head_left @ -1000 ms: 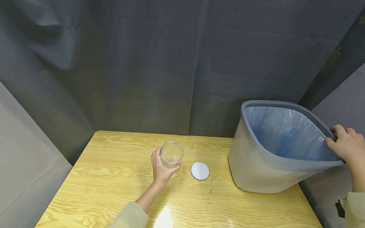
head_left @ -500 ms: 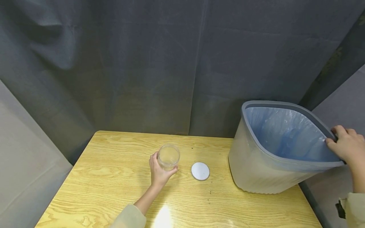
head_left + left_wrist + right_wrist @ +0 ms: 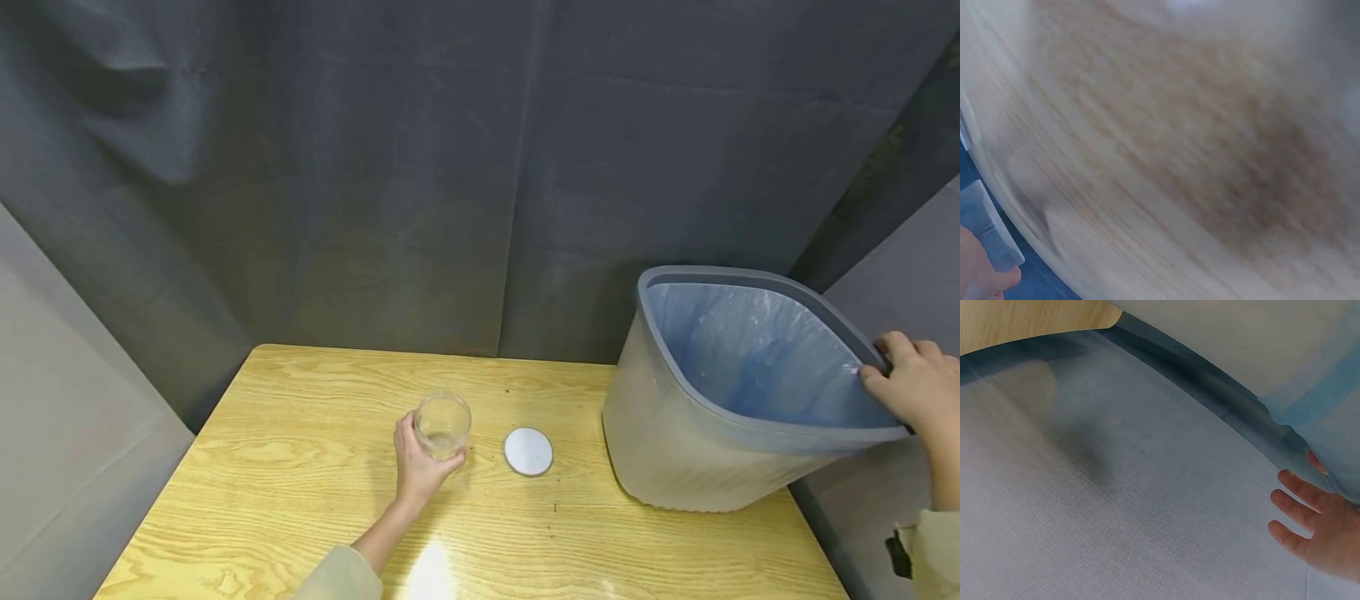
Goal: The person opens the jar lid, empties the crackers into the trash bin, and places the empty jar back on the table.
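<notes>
My left hand [image 3: 422,472] grips a clear, see-through jar [image 3: 442,423] near the middle of the wooden table, thumb on its right side and fingers on its left. In the left wrist view, the fingers [image 3: 982,275] show at the lower left corner beside clear plastic. A round white lid [image 3: 528,452] with a grey edge lies flat on the table, right of the jar. At the far right my right hand [image 3: 918,390] holds the rim of a trash bin [image 3: 690,450], thumb inside over the blue liner bag [image 3: 757,350]. In the right wrist view, its other fingers [image 3: 1297,509] extend outside the bin.
The bin leans, standing over the right part of the wooden table [image 3: 285,467]. A dark grey curtain [image 3: 390,183] hangs behind the table's back edge. Light grey panels [image 3: 67,417] flank both sides.
My left hand has brought the jar down and slightly left, towards the front of the table. The right hand keeps its hold on the bin rim, and the lid stays put.
</notes>
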`<move>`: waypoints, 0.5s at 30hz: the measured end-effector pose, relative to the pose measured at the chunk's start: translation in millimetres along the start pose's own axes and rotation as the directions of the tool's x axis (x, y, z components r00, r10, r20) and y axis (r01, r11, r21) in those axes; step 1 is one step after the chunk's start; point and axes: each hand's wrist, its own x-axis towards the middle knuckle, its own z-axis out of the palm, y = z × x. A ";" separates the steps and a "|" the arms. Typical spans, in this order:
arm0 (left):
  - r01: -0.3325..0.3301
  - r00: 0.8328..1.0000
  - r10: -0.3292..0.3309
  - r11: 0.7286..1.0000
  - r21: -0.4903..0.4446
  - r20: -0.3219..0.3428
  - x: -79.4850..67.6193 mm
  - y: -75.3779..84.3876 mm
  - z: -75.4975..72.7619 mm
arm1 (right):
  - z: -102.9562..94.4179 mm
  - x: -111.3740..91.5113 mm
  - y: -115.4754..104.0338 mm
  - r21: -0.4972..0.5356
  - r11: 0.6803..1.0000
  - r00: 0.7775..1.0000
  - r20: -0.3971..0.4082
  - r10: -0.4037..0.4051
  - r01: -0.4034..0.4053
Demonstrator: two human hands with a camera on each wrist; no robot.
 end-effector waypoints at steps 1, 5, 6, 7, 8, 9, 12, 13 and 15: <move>0.005 1.000 -0.005 1.000 0.004 0.006 -0.9 -0.4 0.0 | 0.3 0.1 0.6 0.000 1.000 1.000 -0.003 -0.004 0.004; 0.015 1.000 -0.015 1.000 0.003 0.022 -5.6 -0.9 -0.5 | 0.5 0.4 1.2 0.004 1.000 1.000 -0.009 -0.012 0.013; 0.021 0.999 -0.021 1.000 0.003 0.026 -6.9 -0.8 -0.6 | 0.4 0.4 1.2 0.004 1.000 1.000 -0.010 -0.014 0.014; 0.026 0.999 -0.026 1.000 0.000 0.028 -7.9 -0.6 -0.7 | 0.3 0.4 1.3 0.004 1.000 1.000 -0.012 -0.019 0.019; 0.033 0.999 -0.033 0.999 -0.001 0.031 -8.9 -0.6 -0.7 | 0.2 0.2 1.3 0.004 1.000 1.000 -0.011 -0.019 0.019; 0.039 0.999 -0.039 0.999 -0.003 0.037 -9.9 -0.6 -0.8 | 0.1 0.1 1.3 0.004 1.000 1.000 -0.012 -0.021 0.021; 0.051 0.997 -0.051 0.999 -0.005 0.049 -11.7 -1.4 -1.0 | -0.1 -0.3 0.8 0.005 1.000 1.000 -0.008 -0.014 0.014; 0.054 0.997 -0.053 0.999 -0.009 0.054 -12.2 -2.0 -1.0 | -0.3 -0.3 0.7 0.005 1.000 1.000 -0.006 -0.010 0.010; 0.058 0.997 -0.057 0.998 -0.011 0.061 -13.4 -3.3 -1.1 | -0.5 -0.3 0.4 0.003 1.000 1.000 -0.003 -0.005 0.005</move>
